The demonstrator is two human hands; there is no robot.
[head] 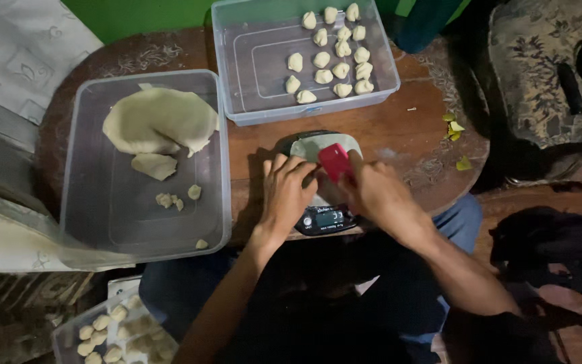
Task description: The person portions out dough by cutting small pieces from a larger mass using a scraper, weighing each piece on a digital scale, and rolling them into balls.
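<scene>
My right hand (376,192) grips a red plastic scraper (335,161) over a small digital kitchen scale (322,218) at the table's front edge. My left hand (284,192) rests on the scale's pale platform (311,143) beside the scraper, fingers curled down; whatever lies under them is hidden. A clear tray (146,226) to the left holds a big flat mass of dough (159,121), a smaller torn piece (154,165) and a few bits. A second clear tray (264,108) at the back holds several small dough balls (335,50).
The round brown wooden table (405,128) carries a few green scraps at its right. A third tray with dough balls (112,330) sits low at the left. A patterned seat (540,74) and dark cloth (547,243) lie to the right.
</scene>
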